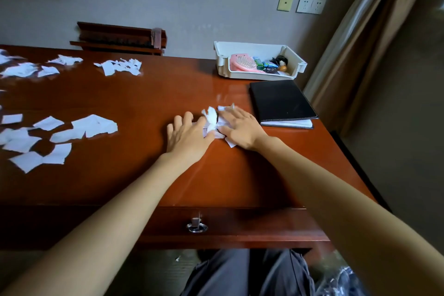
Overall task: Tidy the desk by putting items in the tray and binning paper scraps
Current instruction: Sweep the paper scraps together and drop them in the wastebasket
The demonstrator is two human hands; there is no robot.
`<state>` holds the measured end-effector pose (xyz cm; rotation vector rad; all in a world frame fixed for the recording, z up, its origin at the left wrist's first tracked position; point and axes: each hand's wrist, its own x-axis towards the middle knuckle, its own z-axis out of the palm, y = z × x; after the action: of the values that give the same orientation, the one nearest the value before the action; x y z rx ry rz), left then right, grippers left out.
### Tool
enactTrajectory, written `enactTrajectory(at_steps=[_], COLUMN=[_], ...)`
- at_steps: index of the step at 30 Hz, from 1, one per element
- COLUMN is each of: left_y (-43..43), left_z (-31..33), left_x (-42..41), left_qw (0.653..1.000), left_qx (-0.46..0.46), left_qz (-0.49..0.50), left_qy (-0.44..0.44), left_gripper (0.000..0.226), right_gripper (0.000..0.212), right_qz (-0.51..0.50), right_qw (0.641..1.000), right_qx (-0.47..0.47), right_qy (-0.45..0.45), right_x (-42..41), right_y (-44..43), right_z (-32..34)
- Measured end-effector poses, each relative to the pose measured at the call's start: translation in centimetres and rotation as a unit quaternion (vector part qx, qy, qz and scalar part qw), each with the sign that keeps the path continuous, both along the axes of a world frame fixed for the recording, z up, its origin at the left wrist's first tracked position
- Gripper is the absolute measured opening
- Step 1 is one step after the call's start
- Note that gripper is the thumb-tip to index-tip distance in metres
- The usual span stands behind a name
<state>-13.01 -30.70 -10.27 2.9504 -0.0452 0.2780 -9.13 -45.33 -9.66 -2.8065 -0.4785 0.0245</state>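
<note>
Paper scraps [212, 119], crumpled, on glossy desk [149, 101]

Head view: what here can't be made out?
- Crumpled scraps: partly covered by the left hand and right hand; count unclear.
- Small items in the tray, beside the pink brush: too small to identify.
- Left scraps: cut by frame edge.
- Clear plastic bottom right: blurred, cut off.

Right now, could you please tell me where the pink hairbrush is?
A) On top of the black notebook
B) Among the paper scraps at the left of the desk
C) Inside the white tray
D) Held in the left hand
C: the pink hairbrush lies inside the white tray at the far edge of the desk, beyond the black notebook, with other small items beside it.
</note>
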Motion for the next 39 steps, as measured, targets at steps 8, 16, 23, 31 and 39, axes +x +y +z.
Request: enactTrajectory(at_steps=[8, 16, 23, 31, 39], left_y=[-1.1, -0.4, 0.3, -0.8, -1.2], left_z=[0.4, 1.6, 3.2, 3.3, 4.2], left_x=[1.4, 1.4, 1.5, 0.2, -0.9], left_qw=[0.999, 0.993, 0.97, 0.947, 0.945], left_qx=[-0.016, -0.107, -0.232, -0.275, -0.266], left_qz=[0.02, 0.055, 0.072, 0.103, 0.112], left_qy=[-0.031, -0.008, 0.024, 0.131, 0.155], left_gripper=[0.037, 0.032, 0.031, 0.027, 0.029], right_gripper=[0.034, 0.025, 0.012, 0.047, 0.031], right_qz=[-0.008, -0.042, -0.171, -0.151, -0.166], right_qw=[0.989, 0.986, 0.955, 0.974, 0.971], right_qx=[-0.048, -0.032, 0.236, 0.171, 0.153], right_qy=[-0.139, -0.156, -0.054, -0.012, 0.085], right_x=[-0.5, -1.4, -1.6, -2.9, -1.8], right_y=[0.1, 0.3, -0.2, -1.8, -0.1], right_z=[-0.1, 0.3, 2.8, 3.8, 3.1])
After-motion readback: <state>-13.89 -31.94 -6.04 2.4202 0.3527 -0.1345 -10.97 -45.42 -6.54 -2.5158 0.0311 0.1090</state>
